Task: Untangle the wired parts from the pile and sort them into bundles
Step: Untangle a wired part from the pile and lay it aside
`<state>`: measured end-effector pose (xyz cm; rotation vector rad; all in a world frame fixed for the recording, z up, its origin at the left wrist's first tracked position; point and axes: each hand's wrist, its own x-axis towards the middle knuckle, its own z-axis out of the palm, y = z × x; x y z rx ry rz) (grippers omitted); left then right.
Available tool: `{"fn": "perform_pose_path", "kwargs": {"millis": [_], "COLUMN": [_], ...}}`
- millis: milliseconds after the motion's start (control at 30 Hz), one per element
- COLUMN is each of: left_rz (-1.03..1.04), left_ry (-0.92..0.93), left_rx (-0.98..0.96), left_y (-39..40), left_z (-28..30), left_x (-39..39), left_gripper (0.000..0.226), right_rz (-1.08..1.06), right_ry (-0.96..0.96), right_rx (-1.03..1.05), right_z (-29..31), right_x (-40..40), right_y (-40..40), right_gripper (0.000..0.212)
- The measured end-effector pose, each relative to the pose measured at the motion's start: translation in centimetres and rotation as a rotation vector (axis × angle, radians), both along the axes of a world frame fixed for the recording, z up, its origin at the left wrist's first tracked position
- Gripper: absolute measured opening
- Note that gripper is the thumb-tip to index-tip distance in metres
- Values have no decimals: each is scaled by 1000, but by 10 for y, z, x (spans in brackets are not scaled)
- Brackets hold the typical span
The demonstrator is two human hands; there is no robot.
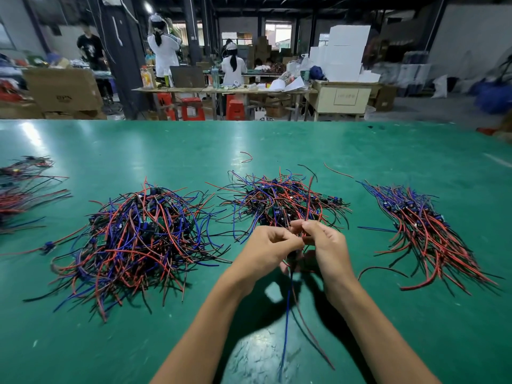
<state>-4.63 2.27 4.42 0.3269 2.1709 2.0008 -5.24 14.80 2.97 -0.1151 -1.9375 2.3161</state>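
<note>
Both hands, left hand and right hand, pinch one red-, blue- and black-wired part just before the middle tangled wire pile, leads dangling.

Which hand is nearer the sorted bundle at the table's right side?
Right. The right hand is beside the sorted bundle; the left hand lies farther left.

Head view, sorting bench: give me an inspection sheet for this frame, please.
Surface: green table, glossy, with glare patches.
Job's things: left tangled pile; middle tangled pile; combed bundle on the right; more bundles at the left edge.
Clutter: stray red wire.
Grips: left hand and right hand pinch one wired part.
Cables: its wires hang below the hands.
Surroundings: workers, cardboard boxes, red stools.
</note>
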Motion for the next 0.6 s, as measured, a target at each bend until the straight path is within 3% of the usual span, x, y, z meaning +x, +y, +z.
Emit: {"fn": "perform_pose_path", "kwargs": {"millis": [300,433,600], "left_rz": [-311,-274,-262], "left_ry": [-77,-158,-330], "left_rx": [-119,-12,62], "left_y": [-13,-16,-27], "left_z": [5,6,3], "left_x": [5,4,-5], "left_gripper": [43,19,42], "right_rz": [-224,-205,-250], "right_ry": [-44,-38,31], "right_rx": [-151,-217,-275], "right_z": [3,4,5], "right_x": [-9,-9,-10], "right_y": [23,27,34], "right_gripper": [30,25,28]}}
